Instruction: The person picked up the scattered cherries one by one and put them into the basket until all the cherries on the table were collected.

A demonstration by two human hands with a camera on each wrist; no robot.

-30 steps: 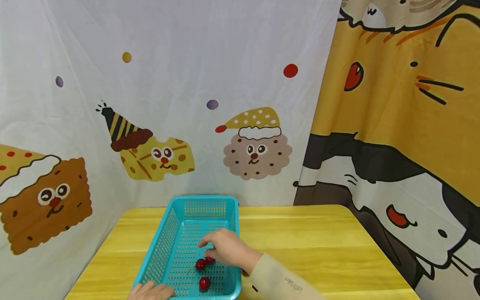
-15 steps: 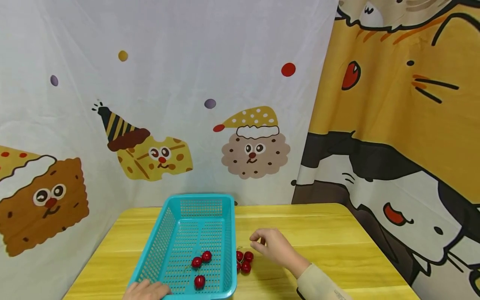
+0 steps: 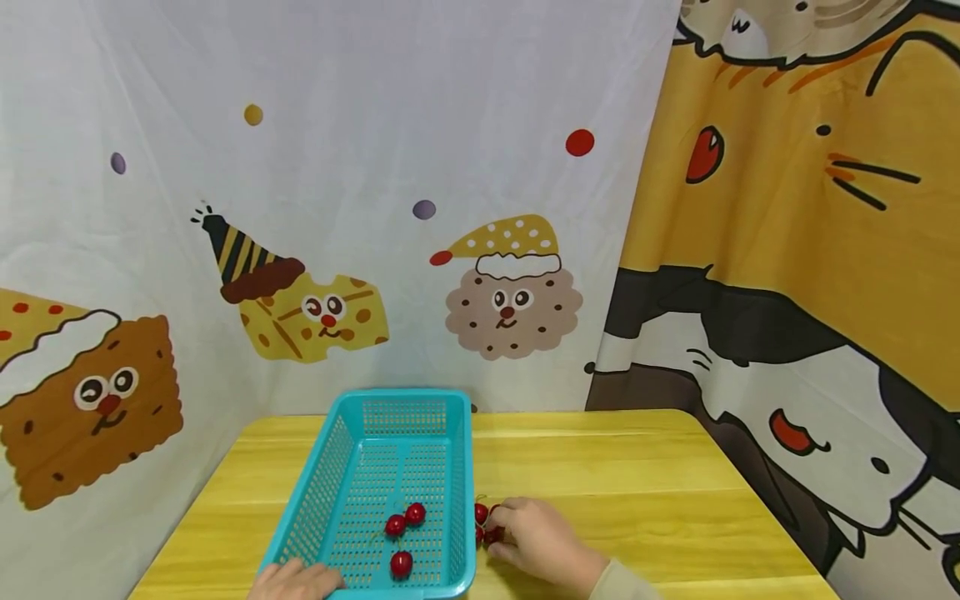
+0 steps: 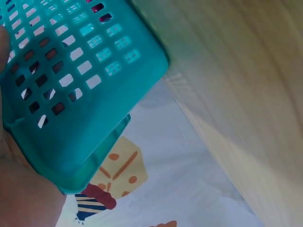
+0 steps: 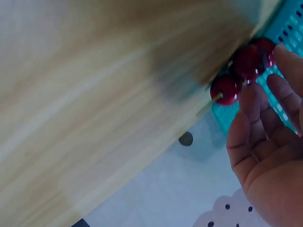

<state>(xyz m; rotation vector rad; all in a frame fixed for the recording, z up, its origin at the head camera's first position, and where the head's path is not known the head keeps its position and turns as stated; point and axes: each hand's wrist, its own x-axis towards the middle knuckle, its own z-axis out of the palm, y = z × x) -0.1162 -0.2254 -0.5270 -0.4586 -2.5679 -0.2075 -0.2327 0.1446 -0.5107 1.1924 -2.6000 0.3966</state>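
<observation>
Near the front-left corner of the blue plastic basket [image 3: 296, 500], my left hand [image 3: 296, 580] grips the rim with its fingers curled over it. The left wrist view shows the basket wall [image 4: 109, 94] with part of that hand [image 4: 28, 184] against it. Inside the basket lie a cherry [image 3: 401, 565] near the front and two more cherries [image 3: 395, 525] close together. Just outside the right wall sits a small cluster of cherries [image 3: 481, 513]. My right hand [image 3: 543, 537] reaches over them, fingers loosely bent and spread around the cherries [image 5: 226, 90] at their tips; part of the cluster is hidden.
The basket stands on a yellow wood-grain table [image 3: 637, 500]. Behind the table hangs a white cloth [image 3: 360, 167] printed with cartoon food, and at the right a cartoon cat curtain [image 3: 750, 250].
My right hand has left the inside of the basket, moved right past its wall, and lowered onto the cherries outside. My left hand stays on the rim.
</observation>
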